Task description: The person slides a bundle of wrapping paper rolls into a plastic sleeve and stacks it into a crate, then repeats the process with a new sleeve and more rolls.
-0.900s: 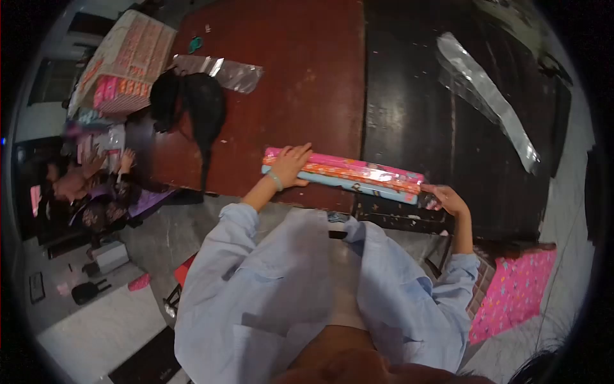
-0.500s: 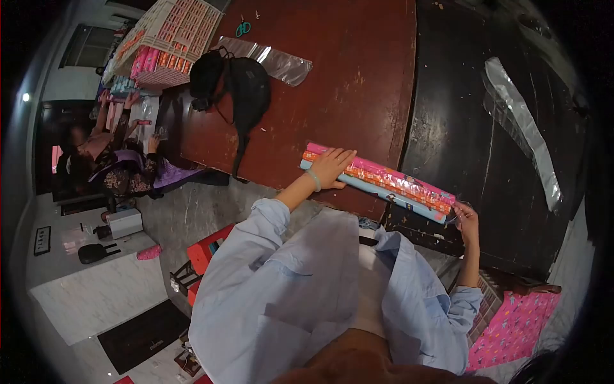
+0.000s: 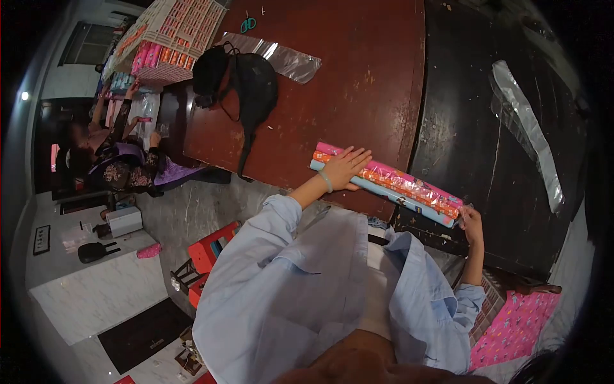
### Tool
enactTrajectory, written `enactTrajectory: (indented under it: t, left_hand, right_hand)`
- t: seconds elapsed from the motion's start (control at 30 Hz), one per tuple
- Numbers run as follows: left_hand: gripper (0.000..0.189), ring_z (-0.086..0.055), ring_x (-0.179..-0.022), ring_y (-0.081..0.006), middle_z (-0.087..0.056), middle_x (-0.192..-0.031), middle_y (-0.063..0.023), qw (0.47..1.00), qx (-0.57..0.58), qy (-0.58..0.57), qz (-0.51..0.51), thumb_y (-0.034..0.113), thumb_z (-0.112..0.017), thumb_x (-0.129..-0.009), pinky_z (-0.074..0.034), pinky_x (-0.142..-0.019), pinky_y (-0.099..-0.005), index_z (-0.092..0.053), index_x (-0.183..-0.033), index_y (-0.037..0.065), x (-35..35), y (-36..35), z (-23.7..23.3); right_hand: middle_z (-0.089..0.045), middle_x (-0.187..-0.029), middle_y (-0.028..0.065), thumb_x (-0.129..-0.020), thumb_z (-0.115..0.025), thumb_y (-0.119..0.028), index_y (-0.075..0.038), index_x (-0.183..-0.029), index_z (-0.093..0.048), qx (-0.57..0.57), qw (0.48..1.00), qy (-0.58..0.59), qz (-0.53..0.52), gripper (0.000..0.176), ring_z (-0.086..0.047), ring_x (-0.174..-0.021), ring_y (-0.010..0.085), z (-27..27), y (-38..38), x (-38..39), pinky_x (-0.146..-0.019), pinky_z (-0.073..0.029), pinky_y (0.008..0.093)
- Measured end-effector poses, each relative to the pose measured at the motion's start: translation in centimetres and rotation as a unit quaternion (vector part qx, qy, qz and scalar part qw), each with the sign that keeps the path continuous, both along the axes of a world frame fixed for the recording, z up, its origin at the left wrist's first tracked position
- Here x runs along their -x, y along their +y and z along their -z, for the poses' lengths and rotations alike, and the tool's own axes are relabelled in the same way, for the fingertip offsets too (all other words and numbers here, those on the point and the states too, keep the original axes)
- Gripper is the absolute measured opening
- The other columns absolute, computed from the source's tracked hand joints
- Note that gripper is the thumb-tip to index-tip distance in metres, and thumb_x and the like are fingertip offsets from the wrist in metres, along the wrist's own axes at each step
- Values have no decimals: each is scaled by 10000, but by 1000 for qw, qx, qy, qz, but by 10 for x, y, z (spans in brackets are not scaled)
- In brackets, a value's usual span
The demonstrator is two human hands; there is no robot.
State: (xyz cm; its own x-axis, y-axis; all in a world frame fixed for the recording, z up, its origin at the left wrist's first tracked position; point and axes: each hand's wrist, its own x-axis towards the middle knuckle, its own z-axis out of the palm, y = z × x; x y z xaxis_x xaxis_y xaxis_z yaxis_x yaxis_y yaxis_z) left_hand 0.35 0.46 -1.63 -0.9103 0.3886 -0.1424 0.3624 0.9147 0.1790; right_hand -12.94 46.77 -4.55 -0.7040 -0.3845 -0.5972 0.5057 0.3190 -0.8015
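Three patterned rolls, likely wrapping paper, lie side by side at the table's near edge in clear plastic: a pink roll (image 3: 409, 181), an orange roll (image 3: 401, 188) and a light blue roll (image 3: 391, 194). My left hand (image 3: 345, 169), with a pale bangle at the wrist, rests flat across their left part, fingers stretched over the pink roll. At the right end, my right hand (image 3: 472, 224) has its fingers closed on the loose end of the clear plastic wrapper (image 3: 465, 208). Some of its fingertips are hard to make out.
Flat clear plastic sleeves lie on the dark table part (image 3: 527, 128) and behind a black bag (image 3: 254, 83). Teal scissors (image 3: 248, 25) are at the back. Baskets of rolls (image 3: 173, 38) stand back left, near another person (image 3: 121, 160). Red stools (image 3: 211, 253) are at left.
The whole view has shifted slightly, moving the table and rolls a little to the right in the picture. My right hand's fingers have bunched closer at the wrapper's end. My left hand stays on the rolls.
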Motion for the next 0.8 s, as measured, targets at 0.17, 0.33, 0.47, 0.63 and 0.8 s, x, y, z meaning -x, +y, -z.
enactTrajectory:
  t: [0.17, 0.33, 0.47, 0.63, 0.8]
  left_hand:
    - [993, -227, -1360, -267, -242, -1469, -133, 1000, -10, 5, 9, 514, -682, -658, -172, -1113, -429, -245, -1402, 23, -1, -1, 1]
    - [987, -213, -1366, -260, -239, -1468, -142, 1000, -24, 7, -6, 530, -676, -658, -155, -1118, -426, -258, -1398, 26, 4, -4, 1]
    - [976, -213, -1367, -254, -246, -1467, -136, 1000, -13, 22, 9, 538, -672, -658, -151, -1120, -422, -276, -1388, 23, 5, -6, 1]
    - [924, -270, -1340, -267, -311, -1434, -131, 999, -22, 27, 15, 532, -661, -676, -197, -1103, -427, -322, -1362, 14, 6, -7, -2]
    - [935, -271, -1339, -264, -305, -1437, -133, 999, -29, 11, 14, 526, -668, -671, -201, -1104, -419, -313, -1368, 14, 6, -8, -2]
  right_hand:
    - [-458, -547, -39, -900, -576, -203, -21, -840, -621, 29, 998, -55, -7, 197, -383, -438, 50, 2, 5, 8, -418, -275, 211]
    - [-451, -535, -40, -890, -583, -180, -8, -822, -612, 42, 993, -106, -3, 188, -377, -432, 56, 3, 6, 2, -421, -276, 224]
    - [-479, -546, -32, -885, -575, -157, -11, -821, -614, 24, 990, -137, 4, 165, -404, -442, 51, -4, 3, 0, -417, -294, 204]
    - [-507, -579, -35, -879, -573, -131, -20, -819, -615, 15, 988, -151, 16, 133, -439, -473, 41, -1, 1, 4, -415, -314, 186]
    - [-532, -643, -29, -858, -619, -139, -7, -847, -624, 46, 989, -133, 42, 132, -456, -520, 36, -10, 0, -4, -441, -335, 177]
